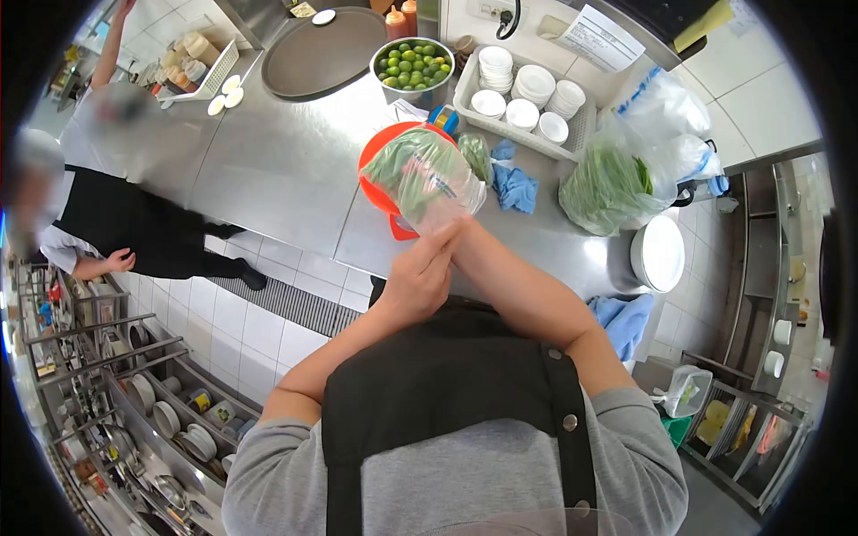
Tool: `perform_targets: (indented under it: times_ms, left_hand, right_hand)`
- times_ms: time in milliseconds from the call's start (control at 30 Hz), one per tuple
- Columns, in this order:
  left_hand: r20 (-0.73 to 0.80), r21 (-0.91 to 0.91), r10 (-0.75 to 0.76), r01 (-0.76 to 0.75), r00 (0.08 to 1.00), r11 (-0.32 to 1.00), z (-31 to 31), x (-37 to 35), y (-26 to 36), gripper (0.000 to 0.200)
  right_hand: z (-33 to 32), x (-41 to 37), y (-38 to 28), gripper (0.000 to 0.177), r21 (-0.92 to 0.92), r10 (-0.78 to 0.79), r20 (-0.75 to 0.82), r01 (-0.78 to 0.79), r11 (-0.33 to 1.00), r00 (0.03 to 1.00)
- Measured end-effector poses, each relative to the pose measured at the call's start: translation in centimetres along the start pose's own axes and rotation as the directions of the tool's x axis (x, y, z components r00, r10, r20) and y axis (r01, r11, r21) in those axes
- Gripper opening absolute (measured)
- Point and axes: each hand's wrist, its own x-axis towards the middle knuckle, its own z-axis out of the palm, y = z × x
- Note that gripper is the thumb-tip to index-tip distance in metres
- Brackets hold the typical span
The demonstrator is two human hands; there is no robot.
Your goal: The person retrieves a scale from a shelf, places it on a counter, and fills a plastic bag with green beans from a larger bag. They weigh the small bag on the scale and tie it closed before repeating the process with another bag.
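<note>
A clear plastic bag (pixel 429 183) with leafy greens inside rests on an orange-red round dish (pixel 368 161), which has an orange-red base jutting out below it. My left hand (pixel 418 275) is closed at the gathered neck of this bag. Pressed against it, my right hand (pixel 458 234) also has its fingers closed on the neck, though the fingertips are partly hidden. A smaller bag of greens (pixel 476 154) lies just right of the dish, beside a crumpled blue cloth (pixel 516 188).
Behind the dish stand a metal bowl of limes (pixel 413 96) and a white crate (pixel 527 138) of small white dishes. A large bag of greens (pixel 608 188) and a white round container (pixel 658 255) are at right. Another person (pixel 116 223) stands at left.
</note>
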Motion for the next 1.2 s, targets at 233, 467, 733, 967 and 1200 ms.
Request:
perform_targets:
  times_ms: [233,467,733,967,1200]
  left_hand:
    - [-0.162,-0.05,-0.133,0.127,0.978,0.991,-0.9,0.7,0.4,0.059]
    - [-0.388,-0.005,-0.053,0.056,0.92,0.998,-2.1,4.8,-1.1,0.05]
    - [-0.215,-0.192,-0.316,0.277,0.924,0.941,-5.8,8.4,-0.7,0.045]
    - [0.021,0.071,-0.165,0.163,0.986,0.984,-8.3,10.0,-4.0,0.033]
    - [0.497,-0.281,-0.422,0.6,0.759,0.749,-11.6,16.3,-7.6,0.054]
  right_hand:
    - [-2.3,0.4,-2.0,0.033,-0.186,0.141,0.111,-0.119,0.975,0.984]
    - [2.3,-0.8,-3.9,0.02,-0.15,0.157,0.036,-0.15,0.977,0.987]
    - [4.2,-4.2,-8.3,0.026,-0.85,-0.068,0.373,0.37,0.374,0.925]
    - [7.9,-11.0,-12.7,0.055,-0.519,-0.131,0.385,0.331,0.788,0.914]
    - [4.2,-12.6,-14.0,0.046,-0.685,-0.259,0.421,0.492,0.538,0.869]
